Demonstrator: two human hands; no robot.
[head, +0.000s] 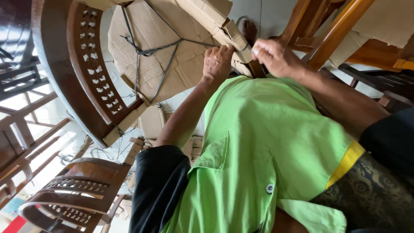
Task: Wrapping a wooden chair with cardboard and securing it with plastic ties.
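Cardboard wrapping covers the round seat of a dark wooden chair, crossed by grey cord already knotted near the middle, so that part looks done. Above the green shirt, the left hand and right hand pinch, fingers closed, a cardboard strip around the chair leg, which seems unfinished.
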